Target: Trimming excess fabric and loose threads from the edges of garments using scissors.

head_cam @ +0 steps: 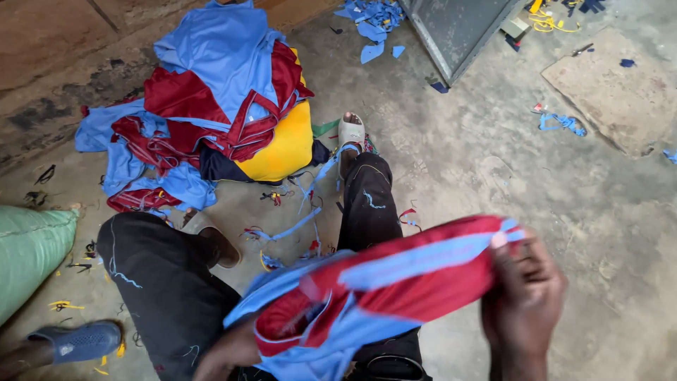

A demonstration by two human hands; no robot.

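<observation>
I sit with black trousers (162,275) over a concrete floor. Across my lap stretches a maroon and light blue garment (384,286). My right hand (525,293) is closed on its right end, where a light blue strip runs to the fingers. My left hand (226,353) grips the bunched lower left part, at the bottom edge of the view. The garment hangs taut between both hands.
A pile of maroon, light blue and yellow garments (218,106) lies on the floor ahead left. Thread and fabric scraps (289,229) litter the floor by my sandalled foot (350,134). A green sack (32,250) lies left, a blue shoe (77,340) bottom left, a metal frame (458,32) stands far ahead.
</observation>
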